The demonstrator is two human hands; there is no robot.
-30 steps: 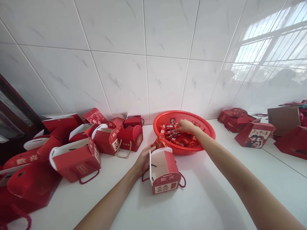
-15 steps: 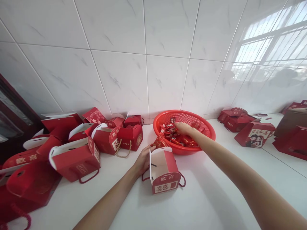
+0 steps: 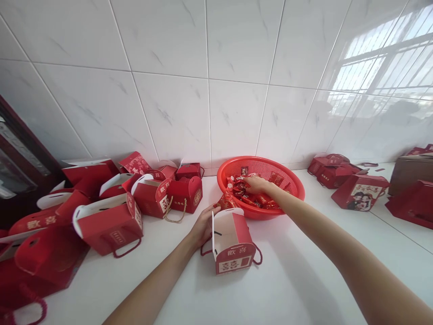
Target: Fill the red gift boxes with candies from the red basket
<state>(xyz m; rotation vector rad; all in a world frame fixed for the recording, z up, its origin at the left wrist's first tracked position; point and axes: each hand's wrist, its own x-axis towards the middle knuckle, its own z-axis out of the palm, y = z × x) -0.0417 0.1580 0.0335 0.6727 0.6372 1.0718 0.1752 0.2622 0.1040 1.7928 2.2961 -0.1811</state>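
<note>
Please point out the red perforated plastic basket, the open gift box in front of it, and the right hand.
Red perforated plastic basket [image 3: 262,167]: head view, inside of its far wall.
Open gift box [image 3: 236,258]: head view, its front panel.
Right hand [image 3: 257,185]: head view, back of the hand.

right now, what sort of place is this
Likely an ordinary indoor room, perhaps in a home: marbled wall tiles reflect a barred window, and a white tabletop holds red boxes and a red plastic basket of small wrapped packets.
</note>
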